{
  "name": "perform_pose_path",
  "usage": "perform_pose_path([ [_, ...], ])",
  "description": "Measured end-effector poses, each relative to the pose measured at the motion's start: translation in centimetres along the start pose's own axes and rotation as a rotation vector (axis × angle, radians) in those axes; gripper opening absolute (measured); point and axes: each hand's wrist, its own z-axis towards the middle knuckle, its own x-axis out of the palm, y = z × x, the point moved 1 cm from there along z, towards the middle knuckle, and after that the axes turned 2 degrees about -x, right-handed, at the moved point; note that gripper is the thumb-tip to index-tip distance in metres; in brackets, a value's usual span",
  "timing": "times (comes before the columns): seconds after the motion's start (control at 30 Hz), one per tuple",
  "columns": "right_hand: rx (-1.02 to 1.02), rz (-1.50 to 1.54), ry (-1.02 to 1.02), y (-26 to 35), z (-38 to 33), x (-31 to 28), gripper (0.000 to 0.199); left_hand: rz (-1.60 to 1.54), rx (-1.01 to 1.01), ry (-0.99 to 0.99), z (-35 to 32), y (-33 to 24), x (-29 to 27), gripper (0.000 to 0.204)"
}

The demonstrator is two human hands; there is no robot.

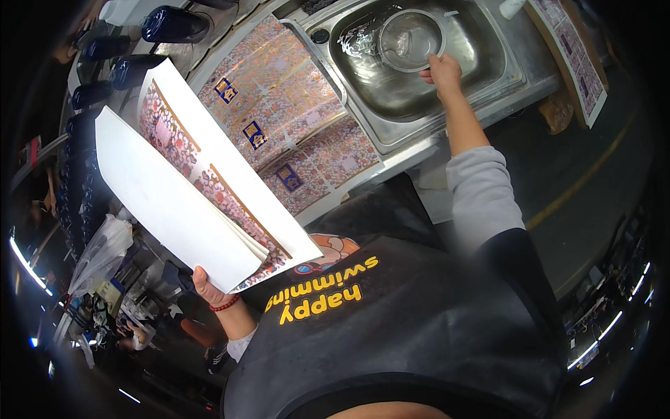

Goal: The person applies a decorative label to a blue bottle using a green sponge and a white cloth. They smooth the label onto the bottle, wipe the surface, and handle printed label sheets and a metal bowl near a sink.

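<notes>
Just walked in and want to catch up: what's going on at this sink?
A person stands at a metal sink. The right hand grips the rim of a clear bowl inside the basin. The left hand holds up a stack of patterned printed sheets. More printed sheets lie flat on the counter beside the sink.

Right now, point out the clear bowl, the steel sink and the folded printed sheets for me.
clear bowl [410, 38], head view, on its see-through bottom.
steel sink [488, 59], head view, on the bare right inner wall.
folded printed sheets [178, 202], head view, on the plain white back of the top sheet.
</notes>
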Motion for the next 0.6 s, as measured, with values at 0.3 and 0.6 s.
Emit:
perform_pose_path([
  [0.3,0.268,0.494,-0.054,-2.0,-1.1,-0.4,0.017,0.069,-0.011,-0.07,0.3,-0.6,-0.3,0.072],
  [0.6,0.501,1.288,-0.142,-4.0,2.1,-2.4,0.02,0.139,-0.08,-0.09,1.5,-0.8,1.0,0.075],
])
